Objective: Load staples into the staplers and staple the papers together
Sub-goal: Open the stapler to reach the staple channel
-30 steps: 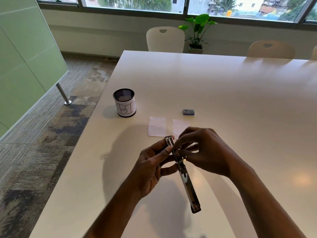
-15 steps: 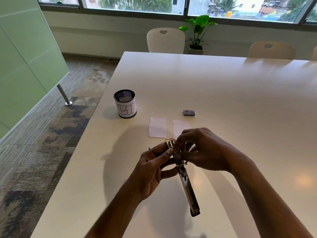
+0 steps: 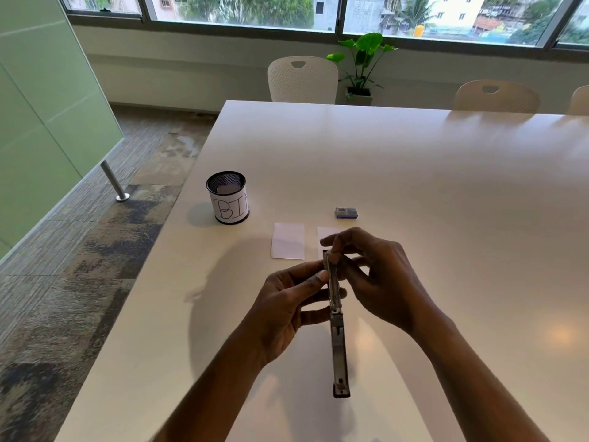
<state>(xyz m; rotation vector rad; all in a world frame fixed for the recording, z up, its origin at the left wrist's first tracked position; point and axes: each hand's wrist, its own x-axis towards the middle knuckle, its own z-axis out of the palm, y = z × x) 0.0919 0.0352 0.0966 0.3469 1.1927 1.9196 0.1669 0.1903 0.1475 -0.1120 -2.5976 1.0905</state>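
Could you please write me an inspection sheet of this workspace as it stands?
Surface: white table, glossy, with glare patches.
Job's things: stapler opened out flat, held above the table; paper slips side by side, the right one partly hidden; staple box beyond them.
Clutter: mesh cup labelled BIN.
Grippers: left hand grips the stapler's middle; right hand pinches its far end.
Cables: nothing seen.
Surroundings: chairs, potted plant, windows, green partition.
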